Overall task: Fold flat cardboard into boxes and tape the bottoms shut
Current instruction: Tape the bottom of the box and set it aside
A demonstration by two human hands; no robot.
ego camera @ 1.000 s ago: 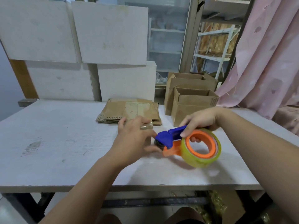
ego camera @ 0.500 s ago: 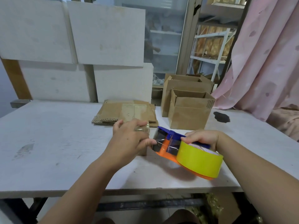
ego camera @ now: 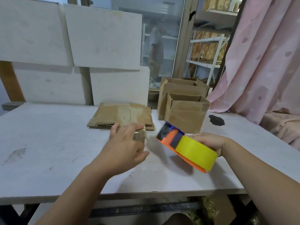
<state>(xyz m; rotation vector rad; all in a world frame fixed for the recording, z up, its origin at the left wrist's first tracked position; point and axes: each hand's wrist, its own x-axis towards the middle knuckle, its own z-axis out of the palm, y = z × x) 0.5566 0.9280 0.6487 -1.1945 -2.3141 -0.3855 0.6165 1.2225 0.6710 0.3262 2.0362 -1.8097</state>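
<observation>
At table [ego camera: 48,143], 1 dispenser [ego camera: 185,143], 1 cardboard stack [ego camera: 113,114]

**Operator A:** On my feed, the left hand [ego camera: 125,148] lies over a small cardboard box [ego camera: 140,136] on the white table [ego camera: 48,143]. Its thumb is clear of the box.

**Operator B:** I read the same. The right hand [ego camera: 209,142] grips an orange-and-blue tape dispenser [ego camera: 172,137], tilted, just right of that box, with its yellow tape roll [ego camera: 196,151] nearest me.

**Operator A:** Behind them I note a stack of flat cardboard [ego camera: 120,116]. Right of it stand two open boxes [ego camera: 186,117], one behind the other. A pink curtain [ego camera: 259,62] hangs at far right.
</observation>
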